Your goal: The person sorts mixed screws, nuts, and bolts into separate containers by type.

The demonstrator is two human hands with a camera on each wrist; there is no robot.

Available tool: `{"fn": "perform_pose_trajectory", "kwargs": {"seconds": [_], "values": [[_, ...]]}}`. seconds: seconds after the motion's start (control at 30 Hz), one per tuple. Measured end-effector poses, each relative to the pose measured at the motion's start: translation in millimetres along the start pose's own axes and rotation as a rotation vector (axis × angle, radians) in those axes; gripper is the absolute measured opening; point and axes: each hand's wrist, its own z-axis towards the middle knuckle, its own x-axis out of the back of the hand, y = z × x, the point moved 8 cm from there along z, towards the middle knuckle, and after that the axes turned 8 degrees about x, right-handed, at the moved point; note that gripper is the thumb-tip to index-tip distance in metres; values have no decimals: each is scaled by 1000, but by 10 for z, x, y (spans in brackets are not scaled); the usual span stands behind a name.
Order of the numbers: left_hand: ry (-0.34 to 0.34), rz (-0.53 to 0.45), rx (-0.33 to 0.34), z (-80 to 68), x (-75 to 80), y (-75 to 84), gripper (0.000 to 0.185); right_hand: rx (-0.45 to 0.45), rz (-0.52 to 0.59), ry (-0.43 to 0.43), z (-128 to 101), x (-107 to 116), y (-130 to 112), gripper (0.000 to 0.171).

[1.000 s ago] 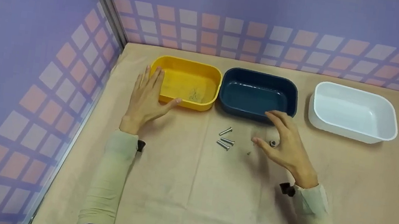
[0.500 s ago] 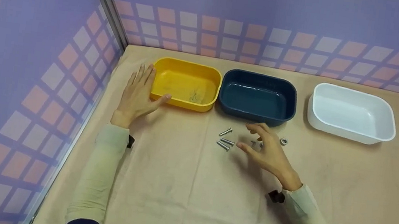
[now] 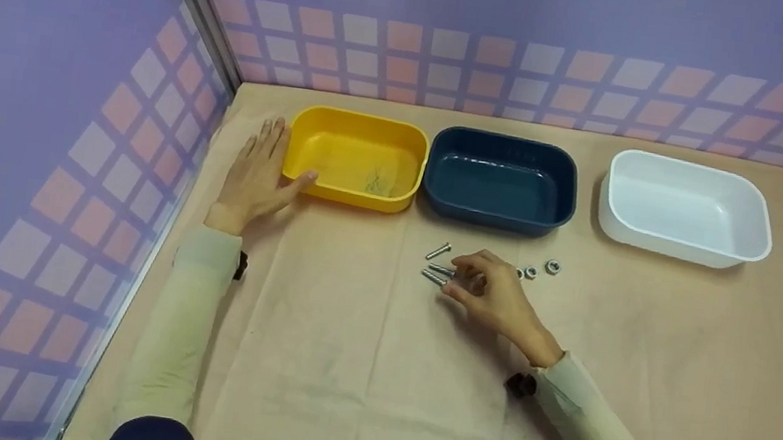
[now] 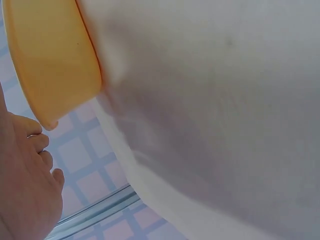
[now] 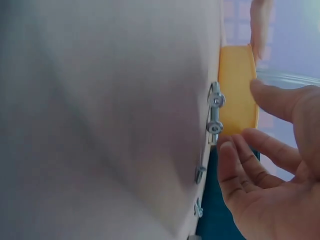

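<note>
Three silver bolts (image 3: pixel 436 267) lie on the tan cloth in front of the blue tray (image 3: pixel 507 143). My right hand (image 3: pixel 463 279) hovers right beside them, fingers loosely curled, holding nothing. In the right wrist view the bolts (image 5: pixel 215 112) lie just beyond the fingertips (image 5: pixel 227 150) of the right hand (image 5: pixel 260 165), with a gap between. Small nuts (image 3: pixel 541 269) sit to the right of that hand. My left hand (image 3: pixel 258 172) lies flat on the cloth by the yellow tray (image 3: pixel 359 119), thumb against its front wall.
A white tray (image 3: pixel 693 167) stands at the back right. The yellow tray holds a few thin metal bits (image 3: pixel 375 181). Purple tiled walls close in the left and back. The left wrist view shows the yellow tray (image 4: pixel 50 60) and the left hand (image 4: pixel 25 185).
My right hand has moved left from the nuts to the bolts, uncovering the nuts. The left hand has slid a little to the left beside the yellow tray.
</note>
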Motion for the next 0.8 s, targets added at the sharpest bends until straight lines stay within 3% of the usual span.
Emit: {"fn": "perform_pose_trajectory", "kwargs": {"seconds": [0.47,0.8], "values": [[-9,-37,40,92,-4,-102,111,-51,-78,-34,101,-131,-58,16],[-35,-14,24,92,-55,-86,115,-57,-147,-98,103,-265,-98,15]]}}
